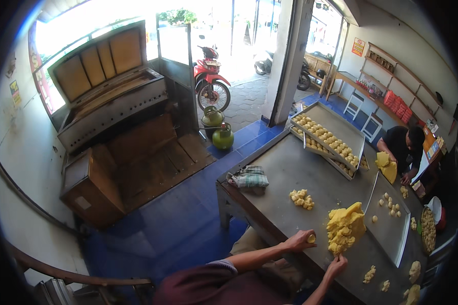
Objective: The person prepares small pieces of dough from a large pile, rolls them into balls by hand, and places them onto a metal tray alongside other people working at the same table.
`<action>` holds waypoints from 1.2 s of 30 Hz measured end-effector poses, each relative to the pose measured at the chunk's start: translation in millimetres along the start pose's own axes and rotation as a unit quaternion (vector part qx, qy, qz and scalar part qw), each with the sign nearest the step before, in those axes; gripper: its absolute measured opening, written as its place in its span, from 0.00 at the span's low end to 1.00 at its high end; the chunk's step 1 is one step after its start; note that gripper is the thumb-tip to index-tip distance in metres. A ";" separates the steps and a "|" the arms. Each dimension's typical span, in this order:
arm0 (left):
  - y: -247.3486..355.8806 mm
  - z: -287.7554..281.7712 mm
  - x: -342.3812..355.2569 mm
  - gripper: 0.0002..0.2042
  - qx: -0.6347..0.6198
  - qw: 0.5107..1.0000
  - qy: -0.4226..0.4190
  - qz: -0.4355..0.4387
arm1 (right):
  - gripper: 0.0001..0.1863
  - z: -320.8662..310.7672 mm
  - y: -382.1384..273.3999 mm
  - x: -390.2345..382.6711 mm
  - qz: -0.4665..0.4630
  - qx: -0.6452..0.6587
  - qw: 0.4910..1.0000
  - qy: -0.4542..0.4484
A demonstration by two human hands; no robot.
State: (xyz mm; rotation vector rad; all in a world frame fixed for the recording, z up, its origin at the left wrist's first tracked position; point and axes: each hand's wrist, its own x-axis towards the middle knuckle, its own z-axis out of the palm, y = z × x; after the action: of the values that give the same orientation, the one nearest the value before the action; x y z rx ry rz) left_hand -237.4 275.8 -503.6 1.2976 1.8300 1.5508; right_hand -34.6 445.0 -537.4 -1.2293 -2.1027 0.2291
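Observation:
A large mound of yellow dough (345,227) lies on the metal-topped table (280,168) in front of me, its near part crumbled and torn. My left hand (298,241) is closed, with a small rounded piece of dough (311,238) showing at its fingers, left of the mound. My right hand (336,266) is closed, its fingertips pinching the mound's near edge. Farther off on the table sits a cluster of small dough lumps (302,199). Nearer, to the right, lie more small lumps (370,274).
Trays of round dough balls (328,133) stack at the table's far end. A flat tray (398,231) with several balls lies right; a checked cloth (249,179) lies left. A co-worker (404,147) bends over the right side. Green gas cylinders (223,136) stand on the floor.

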 end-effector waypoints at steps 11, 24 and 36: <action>18.0 -9.3 -0.1 0.21 0.021 0.998 -0.038 -0.037 | 0.15 -39.2 -36.4 7.3 -0.029 -0.001 0.996 -0.086; -4.2 0.2 -2.6 0.13 0.065 0.994 -0.079 0.027 | 0.29 -6.4 -123.8 -5.8 -0.003 0.357 0.889 -0.286; 3.7 1.6 -2.1 0.21 0.086 0.991 -0.043 0.091 | 0.17 -20.4 -85.6 -11.6 0.073 0.328 0.925 -0.179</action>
State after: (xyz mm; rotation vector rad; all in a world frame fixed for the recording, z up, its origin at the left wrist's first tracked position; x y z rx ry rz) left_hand -233.7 274.7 -501.2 1.6261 1.8696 1.4252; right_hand -78.2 385.8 -487.7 -0.9691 -1.9583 1.2002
